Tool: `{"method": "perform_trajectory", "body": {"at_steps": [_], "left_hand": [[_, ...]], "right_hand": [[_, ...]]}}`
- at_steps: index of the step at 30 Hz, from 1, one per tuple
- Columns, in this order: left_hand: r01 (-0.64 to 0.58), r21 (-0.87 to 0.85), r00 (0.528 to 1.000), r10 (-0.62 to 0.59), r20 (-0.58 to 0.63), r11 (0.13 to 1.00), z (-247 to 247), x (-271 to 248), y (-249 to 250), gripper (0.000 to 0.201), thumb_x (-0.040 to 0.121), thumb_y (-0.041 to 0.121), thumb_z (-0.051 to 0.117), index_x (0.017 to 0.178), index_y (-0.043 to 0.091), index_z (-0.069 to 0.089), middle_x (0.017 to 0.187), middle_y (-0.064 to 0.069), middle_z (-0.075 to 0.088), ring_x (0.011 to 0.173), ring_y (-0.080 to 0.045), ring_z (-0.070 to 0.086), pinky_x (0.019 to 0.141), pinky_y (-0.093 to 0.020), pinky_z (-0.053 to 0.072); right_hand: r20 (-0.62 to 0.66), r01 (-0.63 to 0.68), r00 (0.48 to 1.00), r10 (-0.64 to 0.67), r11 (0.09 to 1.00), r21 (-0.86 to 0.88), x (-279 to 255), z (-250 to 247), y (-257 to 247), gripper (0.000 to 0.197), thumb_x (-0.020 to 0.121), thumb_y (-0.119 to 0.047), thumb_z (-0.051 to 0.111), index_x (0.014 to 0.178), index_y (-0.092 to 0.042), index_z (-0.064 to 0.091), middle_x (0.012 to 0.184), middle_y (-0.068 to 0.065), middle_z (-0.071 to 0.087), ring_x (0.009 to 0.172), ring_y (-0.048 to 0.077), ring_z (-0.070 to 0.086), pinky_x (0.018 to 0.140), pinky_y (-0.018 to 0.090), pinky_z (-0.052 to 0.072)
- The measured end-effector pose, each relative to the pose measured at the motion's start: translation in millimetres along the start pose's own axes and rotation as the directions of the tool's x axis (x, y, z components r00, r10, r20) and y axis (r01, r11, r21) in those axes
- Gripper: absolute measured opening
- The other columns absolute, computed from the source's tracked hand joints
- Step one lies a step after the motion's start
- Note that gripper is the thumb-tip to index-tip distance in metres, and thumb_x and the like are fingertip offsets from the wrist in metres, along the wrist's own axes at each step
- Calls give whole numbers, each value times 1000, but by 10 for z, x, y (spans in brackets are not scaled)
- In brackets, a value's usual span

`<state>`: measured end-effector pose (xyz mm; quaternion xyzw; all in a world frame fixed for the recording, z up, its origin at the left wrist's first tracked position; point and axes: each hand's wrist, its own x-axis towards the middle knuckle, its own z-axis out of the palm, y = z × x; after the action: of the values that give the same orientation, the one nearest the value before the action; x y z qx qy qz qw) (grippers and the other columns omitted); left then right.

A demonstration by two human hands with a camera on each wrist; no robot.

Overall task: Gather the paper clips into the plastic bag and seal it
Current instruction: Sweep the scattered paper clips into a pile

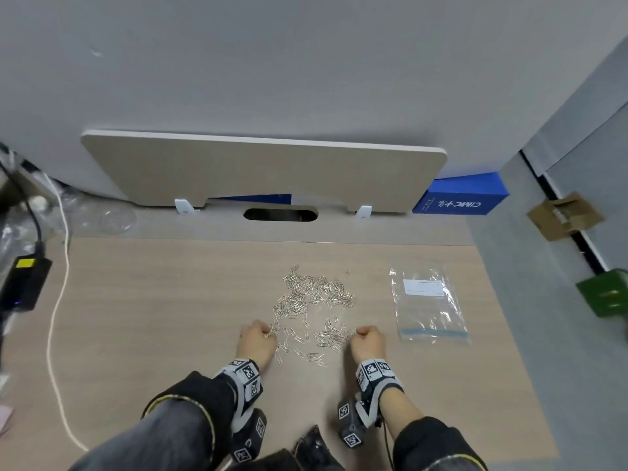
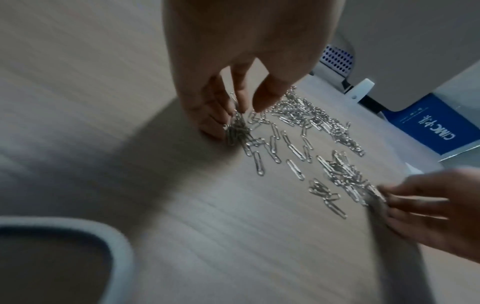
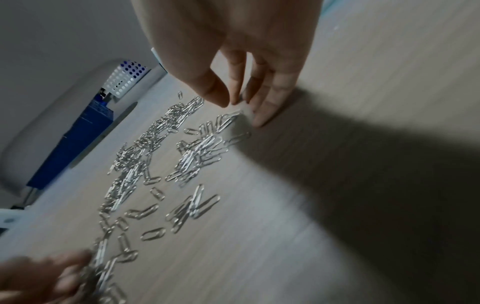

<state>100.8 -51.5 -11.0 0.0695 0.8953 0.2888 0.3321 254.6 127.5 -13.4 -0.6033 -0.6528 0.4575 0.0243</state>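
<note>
Several silver paper clips (image 1: 312,300) lie scattered mid-table, a dense heap at the far side and looser ones nearer me. To their right, a clear zip plastic bag (image 1: 428,304) with a white label lies flat, its blue seal strip toward me. My left hand (image 1: 266,333) sits at the scatter's near left edge. Its curled fingers (image 2: 207,115) and thumb close round a small bunch of paper clips (image 2: 236,129). At the near right edge, just left of the bag, my right hand (image 1: 356,333) has its fingertips (image 3: 267,111) curled against the paper clips (image 3: 226,119).
A black power adapter (image 1: 23,283) and a white cable (image 1: 57,300) lie along the table's left side. A beige divider panel (image 1: 265,168), a cable hole (image 1: 280,214) and a blue box (image 1: 458,195) are at the back. The table's right edge runs past the bag.
</note>
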Motion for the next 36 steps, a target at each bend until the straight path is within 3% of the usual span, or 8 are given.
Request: {"method": "perform_trajectory", "body": {"at_steps": [4, 9, 12, 19, 22, 26, 32, 36], "left_hand": [[-86, -169, 989, 105, 106, 982, 9, -109, 175, 17, 83, 5, 51, 92, 13, 63, 88, -5, 62, 83, -20, 57, 78, -23, 42], [-11, -48, 984, 20, 175, 999, -156, -51, -42, 16, 77, 15, 46, 72, 14, 62, 72, -8, 68, 72, -26, 64, 78, -38, 55], [8, 126, 981, -33, 193, 992, -206, -122, -110, 18, 78, 9, 49, 74, 12, 66, 84, -11, 72, 86, -28, 66, 77, -29, 50], [-117, -32, 926, 121, 359, 993, 97, -314, 115, 33, 75, -4, 41, 62, 22, 58, 59, -1, 59, 55, -20, 56, 63, -24, 47], [-143, -125, 911, 180, 371, 982, 104, -281, 177, 40, 72, -12, 40, 63, 22, 61, 66, 0, 61, 64, -18, 56, 65, -24, 45], [-109, -90, 939, 132, 316, 990, -72, -267, 103, 28, 53, 3, 38, 51, 21, 60, 56, -1, 63, 61, -19, 60, 67, -28, 49], [-246, 183, 871, 134, 473, 952, -83, -368, 129, 29, 64, 2, 42, 52, 23, 58, 56, 9, 60, 71, -13, 62, 78, -24, 52], [-255, 206, 877, 136, 461, 945, -59, -369, 135, 25, 64, 6, 43, 54, 24, 58, 58, 9, 61, 73, -13, 62, 80, -26, 52]], "right_hand": [[139, 44, 988, -62, 991, 129, 7, 147, -81, 24, 83, 4, 50, 86, -14, 66, 96, 10, 69, 85, 23, 63, 84, 33, 53], [167, -113, 984, 61, 940, 321, 49, -112, 57, 25, 84, 7, 46, 79, -1, 69, 61, 12, 63, 52, 22, 56, 49, 28, 50], [77, -71, 995, 63, 991, 116, 47, -207, 298, 20, 80, -5, 53, 73, -9, 71, 72, 8, 69, 67, 24, 61, 70, 34, 52], [99, 18, 995, -22, 999, 40, -101, 82, 237, 26, 80, 2, 50, 84, -16, 68, 87, 3, 67, 87, 23, 62, 90, 28, 48], [253, 15, 967, -41, 995, 102, -96, 214, 167, 28, 80, 2, 53, 74, -22, 67, 80, 3, 69, 81, 26, 66, 89, 46, 55], [263, 87, 958, -111, 991, 101, -143, 114, 170, 36, 78, 5, 48, 64, -19, 70, 67, 0, 69, 69, 20, 64, 73, 36, 55], [729, 217, 684, 10, 952, -216, -465, 233, 27, 40, 73, 6, 32, 66, -14, 65, 56, 1, 65, 47, 11, 60, 45, 19, 48], [715, 172, 699, -17, 974, -145, -364, 424, -176, 37, 79, 8, 33, 71, -10, 64, 51, -1, 65, 44, 11, 60, 44, 19, 47]]}}
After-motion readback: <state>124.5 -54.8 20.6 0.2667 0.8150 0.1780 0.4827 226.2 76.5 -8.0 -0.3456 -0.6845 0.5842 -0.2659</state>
